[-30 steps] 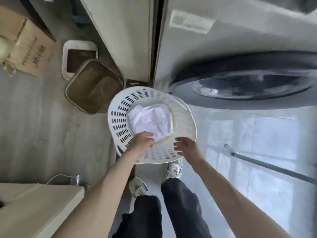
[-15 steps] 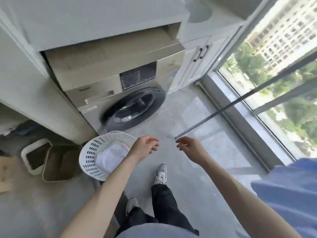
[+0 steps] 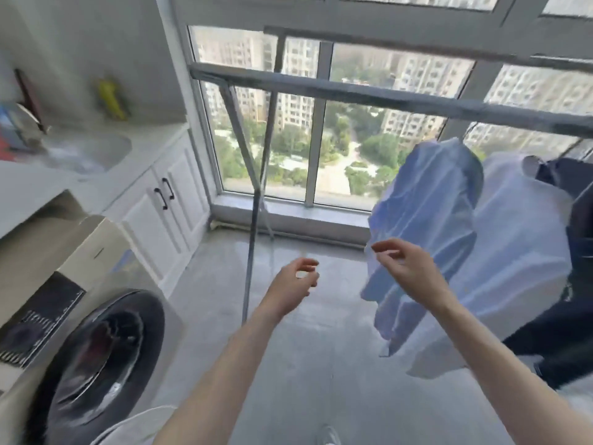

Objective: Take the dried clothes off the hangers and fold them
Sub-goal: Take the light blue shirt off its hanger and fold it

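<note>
- Head view: You are holding both bare arms out in front of you on a glazed balcony, with a grey drying rail (image 3: 353, 94) running across the window (image 3: 321, 149) above your hands.
- Your left hand (image 3: 296, 281) is hovering over the grey floor (image 3: 321, 364), its fingers loosely curled and gripping nothing.
- Your right hand (image 3: 407, 268) is hanging in front of the lower left edge of a pale blue shirt (image 3: 430, 213), fingers loosely bent and nothing clasped in them. Whether the fingertips (image 3: 377, 248) are touching the cloth cannot be told.
- The blue shirt is hanging from the rail at the right, its hem flaring towards you. The blur is hiding its hanger.
- A white garment (image 3: 526, 252) is hanging just behind it, and a dark garment (image 3: 577, 300) is hanging at the frame's right edge.
- A front-loading washing machine (image 3: 106, 358) is standing at lower left under a white counter with a sink (image 3: 86, 152), and white cabinet doors (image 3: 167, 213) are running beside it towards the window.
- The toe of your shoe (image 3: 327, 436) is showing at the bottom edge.
</note>
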